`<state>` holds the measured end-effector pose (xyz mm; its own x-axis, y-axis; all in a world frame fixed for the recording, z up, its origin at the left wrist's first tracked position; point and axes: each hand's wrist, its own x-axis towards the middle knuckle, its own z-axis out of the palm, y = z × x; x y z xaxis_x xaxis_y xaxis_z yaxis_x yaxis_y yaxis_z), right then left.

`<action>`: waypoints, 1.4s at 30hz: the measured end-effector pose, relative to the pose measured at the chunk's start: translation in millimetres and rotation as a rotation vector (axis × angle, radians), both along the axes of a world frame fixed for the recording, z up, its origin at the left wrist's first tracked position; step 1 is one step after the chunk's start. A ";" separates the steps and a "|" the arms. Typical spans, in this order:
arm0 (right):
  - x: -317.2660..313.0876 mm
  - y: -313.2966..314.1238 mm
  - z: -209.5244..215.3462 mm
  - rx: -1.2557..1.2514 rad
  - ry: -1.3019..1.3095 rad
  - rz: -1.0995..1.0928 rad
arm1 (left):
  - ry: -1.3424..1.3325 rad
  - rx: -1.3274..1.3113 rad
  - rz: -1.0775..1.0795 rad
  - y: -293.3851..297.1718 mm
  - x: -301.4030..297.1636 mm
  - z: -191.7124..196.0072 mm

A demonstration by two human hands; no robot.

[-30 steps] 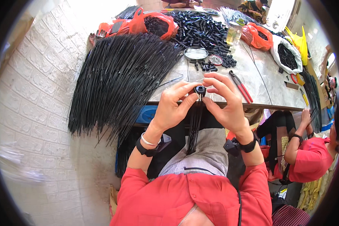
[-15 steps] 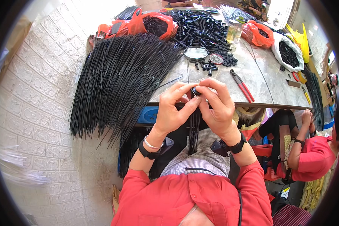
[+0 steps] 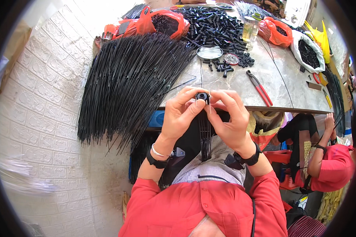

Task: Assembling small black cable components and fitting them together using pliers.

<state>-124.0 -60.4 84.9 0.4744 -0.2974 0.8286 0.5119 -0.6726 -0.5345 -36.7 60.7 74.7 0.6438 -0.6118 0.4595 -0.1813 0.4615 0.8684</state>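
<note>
Over the near table edge, my left hand [image 3: 178,112] grips a round black hub [image 3: 202,96] between thumb and fingers. Its round face, with a hole in the middle, is turned up toward me. Several thin black ribs [image 3: 205,138] hang below it, toward my lap. My right hand [image 3: 232,114] is closed beside the hub, thumb and fingertips pinched at a thin, light wire [image 3: 210,104] along its right side. Where the wire runs behind the fingers is hidden. A large pile of long black ribs [image 3: 126,87] lies left of my hands, overhanging the table.
Beyond my hands are a round tin of pale pins [image 3: 209,52], a small dish of metal bits [image 3: 231,59] and heaped black plastic fittings [image 3: 213,25]. Red-handled pliers [image 3: 259,89] lie on the table [image 3: 279,79] at right. A person in red [image 3: 332,168] sits at far right.
The hub has turned so its holed face shows clearly. My right fingertips have moved from the top of the hub to its right side. The whole view has shifted slightly.
</note>
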 end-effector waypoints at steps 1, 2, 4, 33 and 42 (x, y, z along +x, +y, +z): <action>-1.0 -3.5 -6.4 0.058 0.021 0.048 | 0.006 0.006 -0.032 0.7 0.0 3.8; -2.0 -5.7 -10.9 0.117 0.042 0.097 | 0.004 0.015 -0.034 0.2 0.6 4.2; -4.4 -4.3 -8.9 0.130 0.043 0.091 | 0.007 0.034 -0.059 1.7 2.1 5.3; -10.4 -39.8 -16.0 0.165 0.008 0.054 | 0.112 0.056 -0.203 -41.6 -0.8 2.9; -9.6 -39.5 -17.2 0.148 -0.030 0.028 | 0.289 -0.072 -0.174 -52.3 -12.1 -1.3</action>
